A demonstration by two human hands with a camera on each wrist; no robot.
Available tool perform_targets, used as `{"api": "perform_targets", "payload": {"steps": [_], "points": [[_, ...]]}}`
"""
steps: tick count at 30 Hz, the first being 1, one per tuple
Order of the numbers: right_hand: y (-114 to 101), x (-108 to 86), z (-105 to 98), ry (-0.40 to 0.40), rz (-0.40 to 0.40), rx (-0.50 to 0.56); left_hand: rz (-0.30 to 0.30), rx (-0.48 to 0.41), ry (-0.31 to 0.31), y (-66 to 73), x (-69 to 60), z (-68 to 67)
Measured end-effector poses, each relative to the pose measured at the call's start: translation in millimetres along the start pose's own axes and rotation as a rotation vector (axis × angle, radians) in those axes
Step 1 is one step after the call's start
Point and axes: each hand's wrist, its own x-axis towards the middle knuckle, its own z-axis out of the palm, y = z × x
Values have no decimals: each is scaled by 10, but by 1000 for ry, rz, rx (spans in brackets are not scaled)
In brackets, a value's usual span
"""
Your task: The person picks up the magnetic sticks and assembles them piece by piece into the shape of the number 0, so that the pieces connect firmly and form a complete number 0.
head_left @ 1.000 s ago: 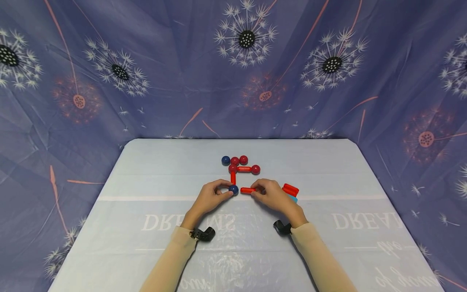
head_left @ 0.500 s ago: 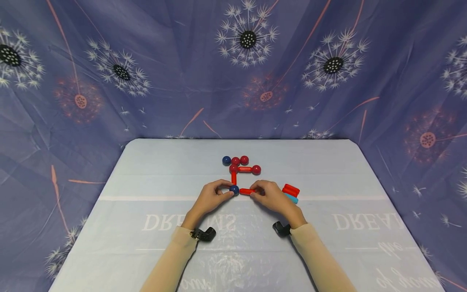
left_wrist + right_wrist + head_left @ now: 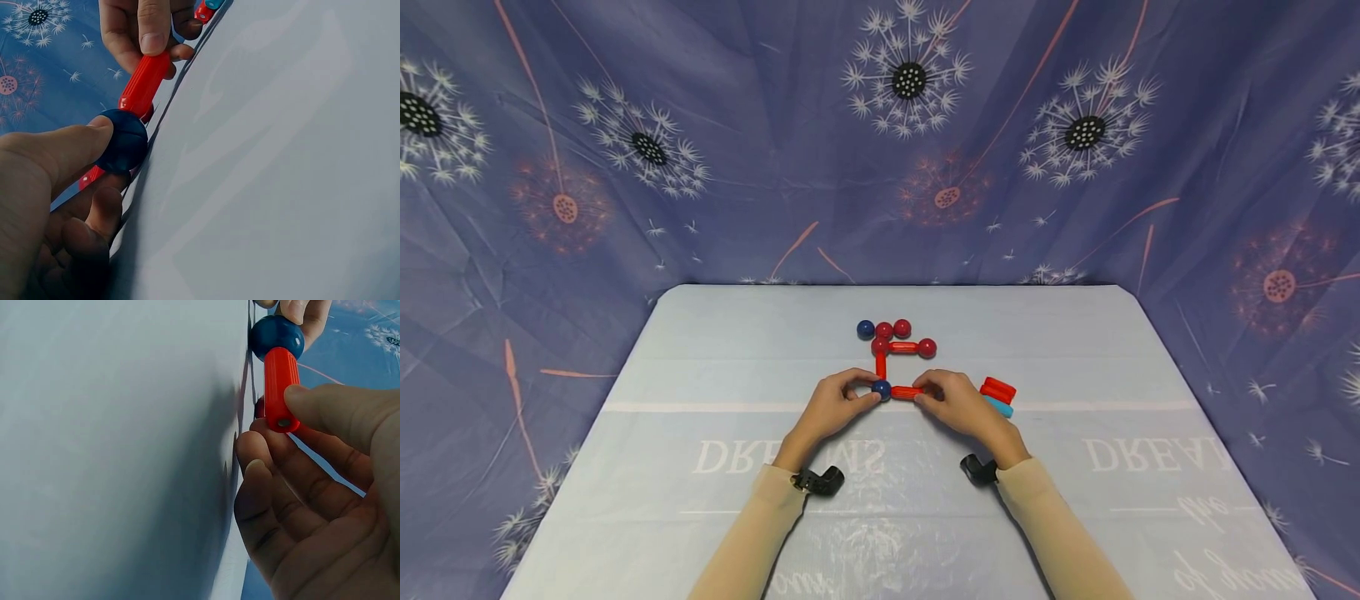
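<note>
The left hand (image 3: 838,403) pinches a dark blue ball (image 3: 882,390) between thumb and fingers. A red rod (image 3: 881,365) runs from that ball up to a red ball (image 3: 880,346). In the right hand (image 3: 958,403), thumb and fingers pinch another red rod (image 3: 903,392), whose far end touches the blue ball. Seen from the right wrist, this red rod (image 3: 281,381) meets the blue ball (image 3: 277,339). The left wrist view also has the rod (image 3: 145,82) against the ball (image 3: 128,140). A further red rod (image 3: 903,347) links the upper red ball to a red ball (image 3: 927,348) at its right.
Behind the joined pieces lie a second blue ball (image 3: 866,329) and two red balls, one in the middle (image 3: 884,331) and one at right (image 3: 902,328). Right of the right hand, red rods (image 3: 998,389) lie beside a light blue rod (image 3: 999,407). A patterned cloth (image 3: 760,167) hangs behind the table (image 3: 700,333).
The red rod in the right hand has moved left, closing the gap to the blue ball. The left hand keeps its hold on the ball, almost unmoved.
</note>
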Motion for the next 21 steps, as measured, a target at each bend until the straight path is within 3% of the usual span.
{"api": "perform_targets", "payload": {"steps": [14,21], "points": [[-19,1,9,7,-11,-3,10,-54,-4,0,-14,-28],[-54,-39,2,-25,-20,-22,5,-48,-8,4,-2,-23]]}}
